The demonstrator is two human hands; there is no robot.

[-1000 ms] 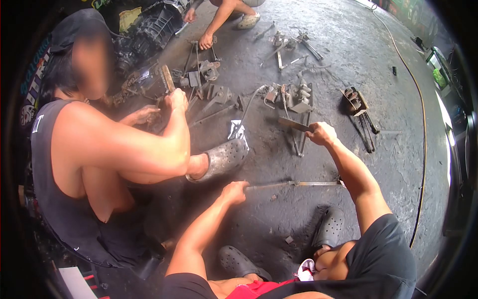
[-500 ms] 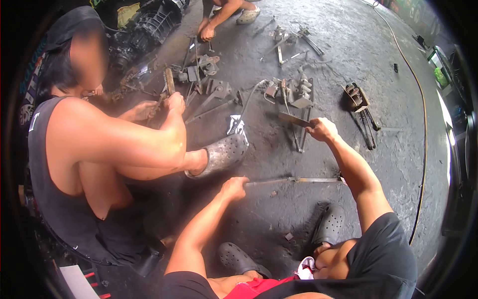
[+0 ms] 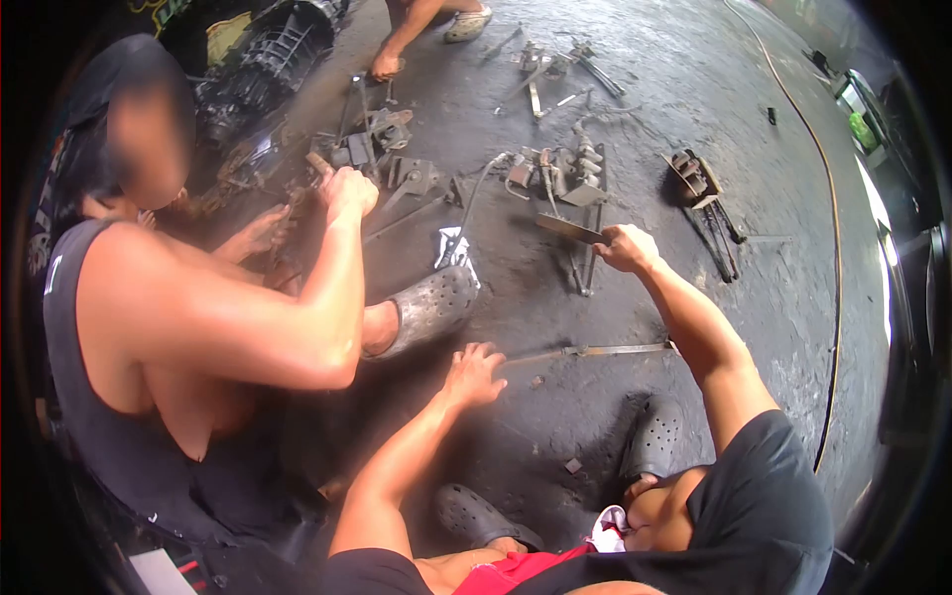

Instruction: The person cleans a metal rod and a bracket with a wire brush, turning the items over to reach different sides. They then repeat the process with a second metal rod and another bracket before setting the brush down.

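— On the greasy floor [image 3: 635,416], item one?
— Long flat metal bar [image 3: 595,351], lying left to right. Left hand [image 3: 474,375] rested at its near-left end, fingers [image 3: 486,353] spread open, gripping nothing.
— Item two?
— Right hand [image 3: 627,248], farther off, fingers curled tight around a flat metal blade [image 3: 570,228] pointing left, just above a thin rod [image 3: 585,263].
— Surroundings?
— Pedal assemblies [image 3: 565,174] far centre; second set [image 3: 699,188] to the right. Co-worker's grey clog [image 3: 431,307] left of the bar; that person's hand [image 3: 347,190] clenched on a tool, which was too hidden to identify.
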